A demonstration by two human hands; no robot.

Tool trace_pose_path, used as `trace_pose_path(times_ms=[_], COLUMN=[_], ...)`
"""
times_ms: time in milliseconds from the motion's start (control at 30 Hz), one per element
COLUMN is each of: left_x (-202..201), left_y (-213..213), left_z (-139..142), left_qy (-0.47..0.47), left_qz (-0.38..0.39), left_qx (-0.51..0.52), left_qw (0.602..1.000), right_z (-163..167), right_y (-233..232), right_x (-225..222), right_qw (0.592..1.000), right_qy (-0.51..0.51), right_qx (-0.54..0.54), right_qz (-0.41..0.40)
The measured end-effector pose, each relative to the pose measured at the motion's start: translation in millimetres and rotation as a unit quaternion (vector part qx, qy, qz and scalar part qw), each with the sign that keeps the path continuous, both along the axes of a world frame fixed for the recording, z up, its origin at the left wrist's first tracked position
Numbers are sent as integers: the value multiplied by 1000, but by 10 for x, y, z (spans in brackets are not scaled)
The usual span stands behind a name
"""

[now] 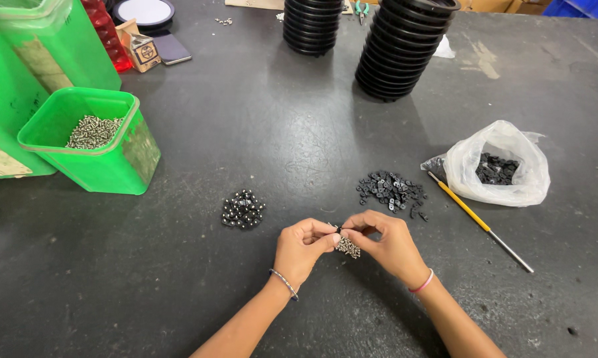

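My left hand (302, 248) and my right hand (385, 242) meet fingertip to fingertip low in the middle of the dark table (179, 285). Between the fingertips I pinch a small black piece with a screw (339, 229); which hand grips which part is too small to tell. A little heap of silver screws (347, 248) lies just under the fingers. To the left sits a pile of dark assembled pieces (243, 209). To the upper right lies a scatter of small black clips (390, 191).
A green tub (123, 169) with silver screws stands at left beside taller green bins (20, 73). A clear plastic bag (501, 166) holds more black clips at right, with a yellow-handled tool (475, 217) beside it. Two stacks of black ribbed rings (402, 46) stand at the back.
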State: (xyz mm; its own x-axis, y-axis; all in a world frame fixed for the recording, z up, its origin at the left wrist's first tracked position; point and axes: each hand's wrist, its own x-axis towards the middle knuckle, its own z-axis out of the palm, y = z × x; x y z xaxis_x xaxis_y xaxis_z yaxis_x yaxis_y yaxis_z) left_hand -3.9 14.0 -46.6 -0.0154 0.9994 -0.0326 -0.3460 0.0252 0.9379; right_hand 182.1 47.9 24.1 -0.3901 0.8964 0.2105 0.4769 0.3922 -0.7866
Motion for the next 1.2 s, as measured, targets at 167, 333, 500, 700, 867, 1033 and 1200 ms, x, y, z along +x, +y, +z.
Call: trace_pose_path(times_ms=[167,333,500,700,867,1033,1200], left_x=[-24,-51,-43,-55,-171,-874,-1243], left_y=[0,8,-10,-21,-6,18,27], left_z=[1,5,0,49,223,460,552], left_qy=[14,-13,-6,-5,168,483,610], left_qz=[-18,-46,-46,-52,-20,249,269], left_qx=[14,28,42,49,67,156,14], left_qw=[1000,998,998,997,983,825,746], right_z=[-28,-64,-86,-38,-35,13,-120], right_y=[8,48,23,-14,63,345,457], right_x=[19,62,68,31,67,506,620], right_qw=[998,988,991,996,984,988,976], right_qy=[42,97,97,65,130,133,-102], right_qx=[-44,-110,-77,-52,-108,-1,111], right_qz=[4,45,55,37,51,-80,-159])
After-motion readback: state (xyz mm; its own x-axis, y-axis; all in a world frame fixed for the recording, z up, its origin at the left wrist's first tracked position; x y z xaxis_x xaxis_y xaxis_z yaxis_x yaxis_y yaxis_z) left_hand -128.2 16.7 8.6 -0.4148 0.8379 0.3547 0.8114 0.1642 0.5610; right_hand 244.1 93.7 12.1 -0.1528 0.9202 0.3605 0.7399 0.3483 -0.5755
